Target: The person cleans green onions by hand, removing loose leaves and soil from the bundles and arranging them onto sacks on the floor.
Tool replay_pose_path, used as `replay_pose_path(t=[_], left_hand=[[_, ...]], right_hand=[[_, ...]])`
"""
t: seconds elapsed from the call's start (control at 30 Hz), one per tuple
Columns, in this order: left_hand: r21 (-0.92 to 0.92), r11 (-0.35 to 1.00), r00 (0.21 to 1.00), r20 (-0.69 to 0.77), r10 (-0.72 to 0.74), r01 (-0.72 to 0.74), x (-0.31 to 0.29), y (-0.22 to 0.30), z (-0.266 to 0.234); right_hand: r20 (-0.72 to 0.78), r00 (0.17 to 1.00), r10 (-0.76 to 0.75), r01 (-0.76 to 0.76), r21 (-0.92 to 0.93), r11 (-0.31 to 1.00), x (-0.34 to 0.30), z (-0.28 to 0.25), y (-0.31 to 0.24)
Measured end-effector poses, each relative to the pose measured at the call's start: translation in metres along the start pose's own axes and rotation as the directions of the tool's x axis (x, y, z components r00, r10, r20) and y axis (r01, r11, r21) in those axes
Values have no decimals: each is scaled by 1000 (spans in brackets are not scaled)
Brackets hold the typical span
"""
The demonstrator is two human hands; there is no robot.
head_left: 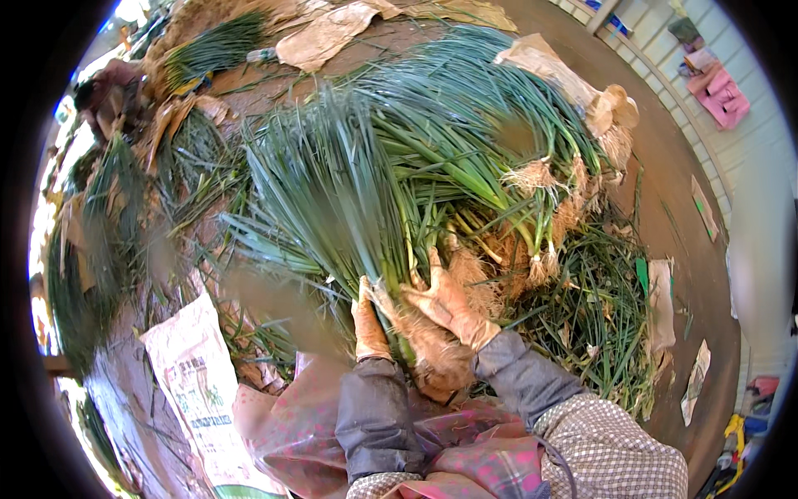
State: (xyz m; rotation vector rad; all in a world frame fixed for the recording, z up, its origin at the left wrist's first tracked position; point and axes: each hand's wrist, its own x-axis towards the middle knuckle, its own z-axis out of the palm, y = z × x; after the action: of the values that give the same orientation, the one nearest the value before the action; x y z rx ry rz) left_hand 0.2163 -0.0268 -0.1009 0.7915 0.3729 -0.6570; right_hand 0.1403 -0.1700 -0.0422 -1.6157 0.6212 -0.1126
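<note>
A thick bundle of green onions (341,200) stands between my two hands, its long green leaves pointing away and its pale, shaggy roots (436,349) toward my lap. My left hand (368,323), in a tan glove, cups the left side of the stalks just above the roots. From the right, my right hand (451,306) presses on the same bundle, its gloved thumb and fingers spread around the stalks. Beyond and to the right lies a large heap of green onions (465,108), with whitish roots (536,176) hanging at its near edge.
Loose green leaf scraps (594,324) pile up at my right. A white printed sack (195,382) lies at my left. Brown sacking (332,33) and another onion bundle (216,51) are at the back. Another person (112,96) bends at the far left. A corrugated wall (731,58) stands right.
</note>
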Motion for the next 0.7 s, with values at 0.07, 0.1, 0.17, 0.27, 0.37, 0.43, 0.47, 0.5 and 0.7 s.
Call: replay_pose_path(t=[0.07, 0.1, 0.17, 0.27, 0.37, 0.43, 0.47, 0.5, 0.7], left_hand=[[-241, 954, 984, 84, -160, 176, -1, -4, 0], [-334, 886, 946, 155, -285, 322, -28, 10, 46], [-213, 977, 999, 44, 30, -20, 11, -1, -34], [-72, 985, 979, -124, -162, 154, -18, -17, 66], [-63, 988, 970, 210, -124, 140, -20, -28, 63], [40, 997, 947, 310, -81, 72, -55, -17, 120], [7, 998, 948, 314, 54, -60, -66, -17, 134], [-18, 984, 928, 329, 173, -177, -78, -16, 152], [747, 606, 960, 251, 124, -274, -30, -19, 117]], right_hand=[[26, 999, -24, 24, -21, 999, -6, 0, 6], [79, 997, 25, -44, 243, 969, -8, -13, -10], [104, 990, 96, -111, 152, 982, 7, 11, -27], [-38, 977, 208, -211, -151, 966, 21, -67, -12], [-61, 994, -89, 58, -395, 917, 0, -72, -75], [-103, 986, -129, 65, -478, 876, -14, -115, -97], [-90, 988, -124, 63, -500, 864, -19, -132, -106], [-77, 991, -109, 53, -520, 852, -22, -150, -114], [163, 984, 70, 4, -415, 910, 40, -214, -97]])
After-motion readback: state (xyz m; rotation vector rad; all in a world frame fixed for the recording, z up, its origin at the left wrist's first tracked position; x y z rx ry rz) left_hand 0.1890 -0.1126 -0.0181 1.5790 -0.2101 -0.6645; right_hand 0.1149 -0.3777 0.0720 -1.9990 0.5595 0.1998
